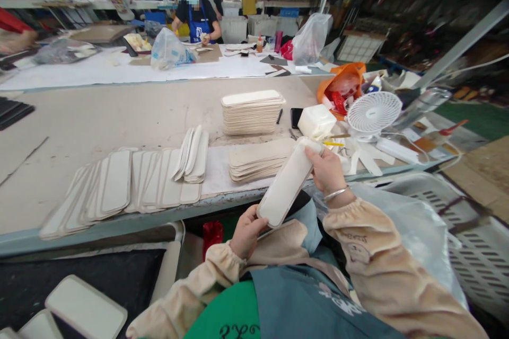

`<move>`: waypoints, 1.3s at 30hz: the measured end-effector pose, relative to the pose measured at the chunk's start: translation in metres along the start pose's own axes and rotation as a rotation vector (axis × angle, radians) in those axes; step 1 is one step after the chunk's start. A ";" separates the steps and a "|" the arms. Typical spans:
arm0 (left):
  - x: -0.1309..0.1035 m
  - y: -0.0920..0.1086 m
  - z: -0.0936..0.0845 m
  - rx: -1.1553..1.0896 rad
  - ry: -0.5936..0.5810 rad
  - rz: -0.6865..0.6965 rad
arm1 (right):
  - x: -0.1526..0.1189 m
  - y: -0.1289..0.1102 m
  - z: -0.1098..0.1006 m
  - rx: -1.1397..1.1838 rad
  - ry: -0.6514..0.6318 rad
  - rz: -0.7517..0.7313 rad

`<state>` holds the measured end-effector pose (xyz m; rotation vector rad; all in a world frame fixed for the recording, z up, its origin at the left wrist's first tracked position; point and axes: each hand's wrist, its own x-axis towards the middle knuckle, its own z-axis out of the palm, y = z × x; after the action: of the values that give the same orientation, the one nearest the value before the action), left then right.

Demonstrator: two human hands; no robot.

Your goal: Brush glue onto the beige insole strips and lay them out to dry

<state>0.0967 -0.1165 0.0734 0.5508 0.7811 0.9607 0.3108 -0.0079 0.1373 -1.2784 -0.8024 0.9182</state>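
A long white panel with rounded corners is held at a slant above my lap. My left hand pinches its lower end, thumb on top. My right hand grips the upper end, with the thumb over the face. Just beyond the panel, a low stack of beige panels lies on the table. Behind that rises a taller stack of similar panels. To the left, overlapping white panels are fanned along the table edge, and several narrow white pieces rest on them.
A white fan, a white block-shaped container, an orange bag and scraps crowd the table's right side. Below left, loose panels lie on a black surface. A basket stands at lower right. A co-worker sits across the table.
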 end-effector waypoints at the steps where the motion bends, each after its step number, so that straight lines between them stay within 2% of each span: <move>1: 0.000 -0.001 0.000 -0.002 0.003 -0.003 | 0.000 0.001 0.000 0.003 -0.002 -0.001; 10: 0.002 -0.003 0.001 -0.056 0.045 -0.021 | 0.002 0.009 -0.002 0.011 0.023 -0.005; 17: -0.001 0.001 0.001 -0.054 -0.001 0.000 | -0.002 0.005 0.001 0.035 0.020 0.006; 22: -0.005 0.006 0.002 -0.027 -0.058 -0.095 | -0.007 -0.003 0.006 0.069 -0.014 0.050; 26: -0.005 0.005 0.003 0.070 -0.029 -0.163 | -0.010 -0.004 0.008 0.096 -0.067 0.082; 31: -0.003 -0.001 0.002 0.111 0.014 -0.143 | -0.017 0.000 0.011 0.120 -0.208 0.092; 39: -0.005 -0.002 0.002 0.147 -0.014 -0.134 | -0.019 0.012 0.011 0.133 -0.216 0.097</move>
<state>0.0974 -0.1216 0.0744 0.6237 0.8697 0.7795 0.2920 -0.0194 0.1270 -1.1228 -0.8371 1.1831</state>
